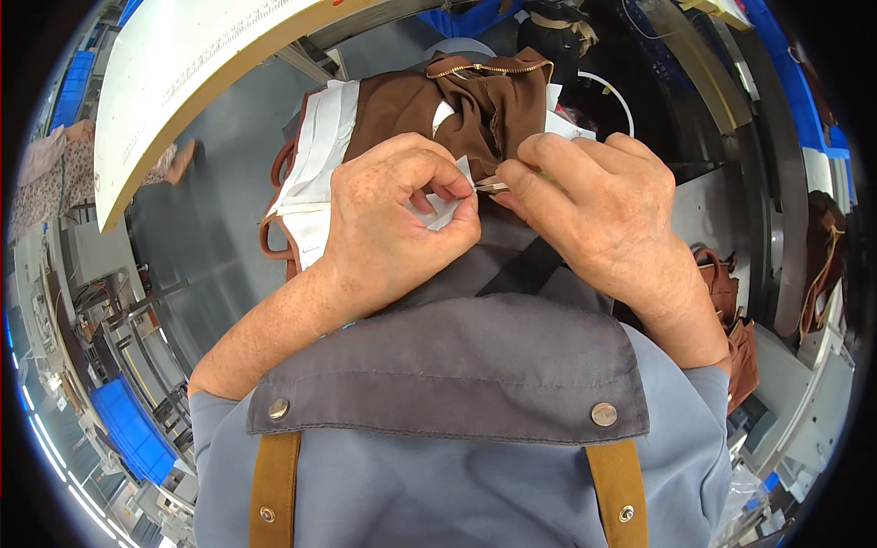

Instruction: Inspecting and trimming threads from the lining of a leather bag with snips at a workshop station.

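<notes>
A brown bag lies across my lap, its brown lining [393, 114] turned out and a gold-toothed zipper [484, 67] at the far end. White sheet material [311, 155] covers its left side, with reddish-brown handles [276, 239] beneath. My left hand [402, 201] is closed in a pinch over the bag; whatever sits between thumb and forefinger is too small to name. Just right of that pinch, my right hand [594, 201] grips a small pointed metal tool [491, 184], its tip close to the left fingertips. Most of the tool is hidden in the fingers.
A white curved tabletop [183, 82] arches over the upper left. More reddish-brown bags [742, 352] stand to my right. Another person's arm [181, 163] shows at far left. A blue bin [133, 429] sits lower left, beside metal racks.
</notes>
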A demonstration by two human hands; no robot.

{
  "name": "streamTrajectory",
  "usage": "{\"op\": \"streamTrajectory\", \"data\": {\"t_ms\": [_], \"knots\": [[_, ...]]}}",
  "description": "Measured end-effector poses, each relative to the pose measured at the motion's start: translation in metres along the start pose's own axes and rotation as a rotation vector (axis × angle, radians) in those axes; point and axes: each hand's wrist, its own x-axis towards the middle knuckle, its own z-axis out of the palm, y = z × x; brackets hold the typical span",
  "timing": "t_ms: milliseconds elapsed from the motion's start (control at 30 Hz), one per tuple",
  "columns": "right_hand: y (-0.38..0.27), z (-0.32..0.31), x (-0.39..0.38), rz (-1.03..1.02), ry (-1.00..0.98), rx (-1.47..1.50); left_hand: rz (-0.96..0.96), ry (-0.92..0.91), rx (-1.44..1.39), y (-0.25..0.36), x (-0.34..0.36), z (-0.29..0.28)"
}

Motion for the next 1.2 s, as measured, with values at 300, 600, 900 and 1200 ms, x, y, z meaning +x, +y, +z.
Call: {"op": "streamTrajectory", "data": {"t_ms": [300,600,900,1200], "knots": [[0.002,0.0,0.0,0.009,-0.034,0.033,-0.01,-0.011,0.005,0.001,-0.002,-0.001],[-0.001,-0.002,0.003,-0.003,0.01,0.029,-0.031,-0.027,0.0,0.002,-0.003,-0.001],[0.004,-0.001,0.002,-0.002,-0.043,0.036,-0.231,-0.207,-0.252,-0.014,0.006,-0.008],[0.003,0.0,0.005,-0.006,-0.01,0.074,-0.117,-0.294,-0.085,-0.008,0.017,-0.02]]}}
